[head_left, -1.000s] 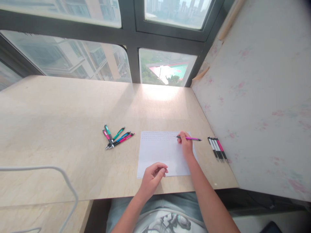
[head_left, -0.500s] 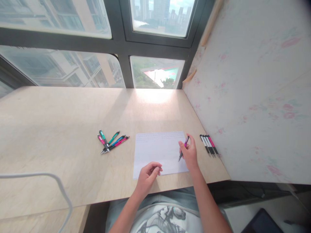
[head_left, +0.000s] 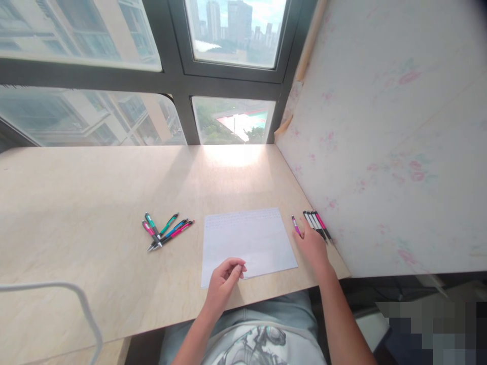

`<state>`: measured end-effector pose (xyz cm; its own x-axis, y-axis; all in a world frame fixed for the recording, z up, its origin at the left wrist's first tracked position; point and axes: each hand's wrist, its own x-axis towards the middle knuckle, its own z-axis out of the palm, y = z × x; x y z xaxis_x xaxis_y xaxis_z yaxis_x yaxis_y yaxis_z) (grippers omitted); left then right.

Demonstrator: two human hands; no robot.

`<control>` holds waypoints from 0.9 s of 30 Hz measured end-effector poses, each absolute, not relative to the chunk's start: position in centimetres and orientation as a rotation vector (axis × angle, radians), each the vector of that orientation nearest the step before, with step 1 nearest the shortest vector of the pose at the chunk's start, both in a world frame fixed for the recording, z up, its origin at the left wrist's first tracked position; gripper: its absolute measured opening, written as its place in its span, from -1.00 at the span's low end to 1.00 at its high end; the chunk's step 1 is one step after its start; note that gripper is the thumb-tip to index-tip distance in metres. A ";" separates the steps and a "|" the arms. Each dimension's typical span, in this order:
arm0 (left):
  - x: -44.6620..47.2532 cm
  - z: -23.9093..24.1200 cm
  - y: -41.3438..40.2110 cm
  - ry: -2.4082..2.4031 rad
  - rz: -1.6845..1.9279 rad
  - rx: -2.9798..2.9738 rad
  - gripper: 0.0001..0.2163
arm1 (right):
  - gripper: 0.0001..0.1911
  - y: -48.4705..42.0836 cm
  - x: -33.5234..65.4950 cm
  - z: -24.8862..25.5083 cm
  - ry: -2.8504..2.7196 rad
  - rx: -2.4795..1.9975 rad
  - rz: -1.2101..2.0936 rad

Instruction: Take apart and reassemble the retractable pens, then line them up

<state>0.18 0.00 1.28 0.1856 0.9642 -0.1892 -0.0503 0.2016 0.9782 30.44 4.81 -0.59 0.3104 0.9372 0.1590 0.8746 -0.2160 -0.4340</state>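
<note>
- Before a wide window [head_left: 232, 33] looking onto city towers, we see a pale wooden desk [head_left: 95, 192] running across the view, closed on the right by a white board with faded pink marks [head_left: 380, 142].
- On the desk lies a white sheet of paper [head_left: 247, 241], faint writing along its top edge.
- Left of the sheet we count a loose fan of coloured pens [head_left: 165, 231]; by the board a tidy row of pens [head_left: 315, 224].
- Our left hand [head_left: 224, 279] rests on the sheet's near edge, fingers loosely curled, holding nothing.
- Our right hand [head_left: 314, 244] lies flat, fingers spread, on a pink pen [head_left: 295, 225] just left of the row; whether it grips the pen we cannot tell.
</note>
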 end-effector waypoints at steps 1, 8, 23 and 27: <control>0.2 1.3 0.0 1.117 0.967 1.092 -0.80 | -0.48 4.8 30.9 -0.6 -1.619 -2.159 0.169; 0.2 1.4 0.0 1.128 0.980 1.061 -0.80 | -0.59 4.3 31.3 -0.5 -1.587 -2.132 0.189; 0.2 1.2 0.1 1.116 0.982 1.038 -0.82 | -0.73 4.6 30.6 -1.4 -1.543 -2.185 0.148; 0.2 1.1 0.0 1.114 0.985 1.036 -0.82 | -0.78 4.5 30.2 -1.4 -1.563 -2.194 0.120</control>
<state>0.22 0.04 1.10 0.1658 0.9631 -0.2122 -0.0922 0.2294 0.9690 30.23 4.50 -1.36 0.3568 0.9166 0.1806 0.8783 -0.2633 -0.3991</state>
